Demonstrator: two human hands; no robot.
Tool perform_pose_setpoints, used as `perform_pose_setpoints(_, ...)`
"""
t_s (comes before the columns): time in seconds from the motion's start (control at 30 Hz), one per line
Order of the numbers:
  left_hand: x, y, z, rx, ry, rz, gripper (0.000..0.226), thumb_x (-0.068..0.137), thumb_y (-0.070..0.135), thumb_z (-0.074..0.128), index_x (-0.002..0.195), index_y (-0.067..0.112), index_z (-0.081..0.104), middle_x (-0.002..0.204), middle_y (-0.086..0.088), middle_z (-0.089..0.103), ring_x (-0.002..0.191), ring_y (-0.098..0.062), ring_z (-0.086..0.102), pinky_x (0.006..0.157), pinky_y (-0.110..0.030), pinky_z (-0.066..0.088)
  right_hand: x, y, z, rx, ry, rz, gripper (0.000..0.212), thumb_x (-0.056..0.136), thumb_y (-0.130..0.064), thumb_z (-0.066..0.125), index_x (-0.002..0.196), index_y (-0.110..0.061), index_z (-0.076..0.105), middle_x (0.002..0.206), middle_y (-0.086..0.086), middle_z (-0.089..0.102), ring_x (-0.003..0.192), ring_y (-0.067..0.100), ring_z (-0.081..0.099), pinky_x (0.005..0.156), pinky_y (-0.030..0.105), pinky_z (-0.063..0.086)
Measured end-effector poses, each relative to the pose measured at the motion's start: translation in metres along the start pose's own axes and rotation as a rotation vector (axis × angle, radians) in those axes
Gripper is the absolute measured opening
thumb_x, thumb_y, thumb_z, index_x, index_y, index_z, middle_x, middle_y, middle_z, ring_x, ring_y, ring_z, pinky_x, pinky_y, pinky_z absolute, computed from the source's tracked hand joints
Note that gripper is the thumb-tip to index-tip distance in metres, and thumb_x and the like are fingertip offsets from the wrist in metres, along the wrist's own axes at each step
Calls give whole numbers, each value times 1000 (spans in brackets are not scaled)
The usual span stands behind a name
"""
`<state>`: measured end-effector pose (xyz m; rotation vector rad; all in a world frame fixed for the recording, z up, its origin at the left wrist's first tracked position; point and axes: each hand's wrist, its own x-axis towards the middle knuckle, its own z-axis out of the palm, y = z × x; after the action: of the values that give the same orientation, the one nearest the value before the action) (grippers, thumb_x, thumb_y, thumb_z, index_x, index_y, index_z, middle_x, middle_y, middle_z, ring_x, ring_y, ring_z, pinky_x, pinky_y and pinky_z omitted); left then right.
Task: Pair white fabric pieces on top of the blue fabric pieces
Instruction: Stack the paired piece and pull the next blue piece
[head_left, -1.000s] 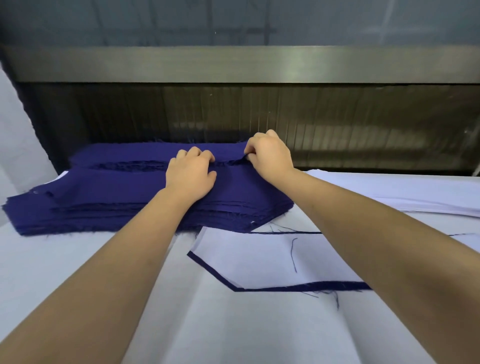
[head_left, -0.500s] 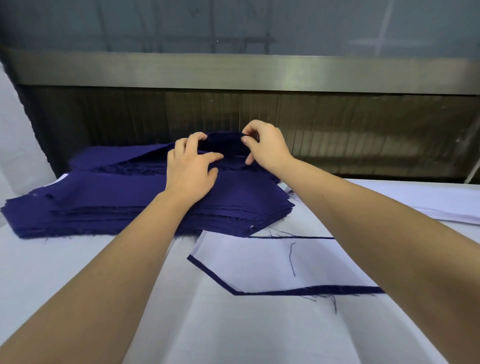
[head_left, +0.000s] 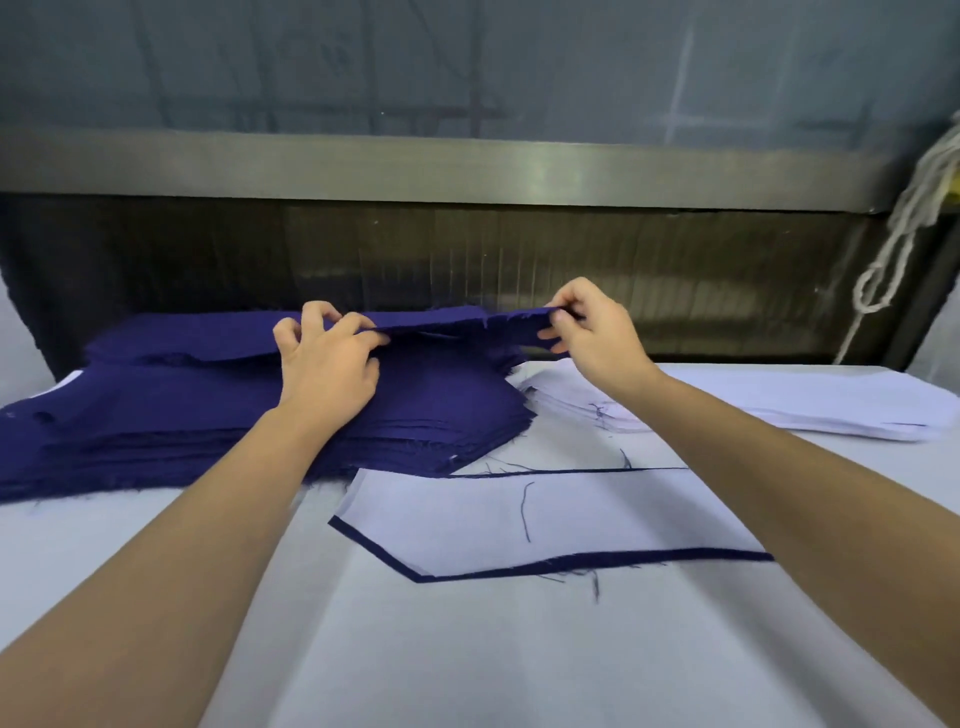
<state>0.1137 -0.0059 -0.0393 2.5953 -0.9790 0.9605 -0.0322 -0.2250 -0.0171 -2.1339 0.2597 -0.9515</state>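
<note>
The top blue piece (head_left: 457, 325) hung lifted clear of the blue stack (head_left: 208, 415), drawn taut between both hands, its long axis running from nine to three o'clock across the view. The left hand (head_left: 327, 369) pinched its near edge between thumb and forefinger, the other fingers curled above the cloth. The right hand (head_left: 595, 332) pinched the three o'clock end between thumb and fingertips. How far the piece ran under the left hand toward nine o'clock could not be told.

The blue stack sat at the ten o'clock part of the worktop (head_left: 467, 665), its edges frayed. The white stack (head_left: 779, 402) lay at two o'clock, touching the blue stack's corner and passing just beneath the right wrist, so the right hand was plainly the nearer to it.

At six o'clock from the hands lay one finished pair: a white piece (head_left: 545, 514) flat on a blue one, of which only a narrow blue border (head_left: 571, 564) showed. Its long axis also ran nine to three.

No bin or tray showed; the pieces were kept only in open stacks.

The step in hand looked to be freeing one blue piece. It would likely need carrying toward six o'clock, then a white piece fetched from two o'clock.
</note>
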Motion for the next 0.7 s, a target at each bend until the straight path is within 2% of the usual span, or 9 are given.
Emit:
perform_pose_setpoints(0.07, -3, 4, -3, 28, 30, 91, 30, 94, 21, 50, 119, 30, 64, 126, 12, 57, 120, -22, 32, 87, -39, 17, -11, 10, -18, -71, 17, 28, 18, 92, -4, 47, 82, -18, 49, 86, 12, 64, 85, 30, 65, 77, 45, 54)
perform_pose_setpoints(0.17, -9, 11, -9, 2, 119, 262, 25, 87, 9, 60, 106, 22, 72, 112, 3, 67, 110, -28, 49, 86, -44, 23, -32, 23, -46, -97, 42, 47, 22, 92, -9, 51, 75, -24, 49, 75, 2, 60, 75, 23, 59, 69, 31, 46)
perform_pose_setpoints(0.23, -14, 17, -13, -23, 185, 403, 26, 77, -2, 70, 94, 17, 75, 98, -1, 71, 93, -29, 60, 82, -46, 28, -46, 29, -66, -63, 65, 60, 18, 92, -13, 51, 75, -18, 52, 74, 6, 60, 76, 26, 59, 71, 35, 46)
perform_pose_setpoints(0.3, -16, 21, -17, 14, 216, 534, 34, 66, -9, 76, 88, 17, 75, 88, -1, 71, 78, -26, 64, 79, -40, 26, -57, 34, -84, 3, 111, 84, 22, 95, -19, 49, 77, -9, 56, 75, 7, 61, 79, 24, 64, 78, 39, 51)
perform_pose_setpoints(0.4, -21, 28, -20, 49, 187, 693, 46, 61, -11, 77, 96, 18, 74, 86, 0, 70, 67, -22, 63, 77, -36, 26, -71, 40, -109, 41, 197, 140, 39, 98, -31, 44, 70, -7, 56, 69, 10, 60, 71, 21, 66, 72, 31, 54)
perform_pose_setpoints(0.47, -27, 33, -22, 60, 124, 794, 52, 59, -9, 78, 103, 18, 71, 81, 1, 69, 59, -21, 60, 73, -33, 36, -81, 44, -122, 32, 237, 208, 43, 97, -36, 44, 64, -10, 52, 62, 6, 54, 62, 19, 67, 65, 27, 53)
perform_pose_setpoints(0.53, -31, 38, -24, 50, 51, 798, 59, 57, -8, 80, 109, 18, 69, 73, 2, 66, 53, -20, 57, 62, -28, 46, -88, 50, -130, -13, 257, 286, 43, 95, -34, 48, 68, -2, 54, 62, 11, 57, 60, 19, 68, 66, 32, 53)
perform_pose_setpoints(0.6, -35, 40, -24, 20, 4, 741, 60, 62, -4, 80, 117, 17, 66, 70, 3, 64, 53, -20, 55, 55, -28, 49, -93, 54, -133, -74, 268, 329, 37, 92, -27, 53, 71, 4, 58, 65, 16, 64, 59, 16, 67, 69, 36, 52)
perform_pose_setpoints(0.7, -39, 36, -23, -75, -112, 607, 53, 85, 17, 66, 135, 20, 49, 88, 4, 66, 73, -20, 57, 72, -33, 48, -97, 58, -134, -82, 270, 360, 21, 87, -13, 57, 69, -2, 60, 64, 7, 67, 62, 19, 66, 71, 38, 53)
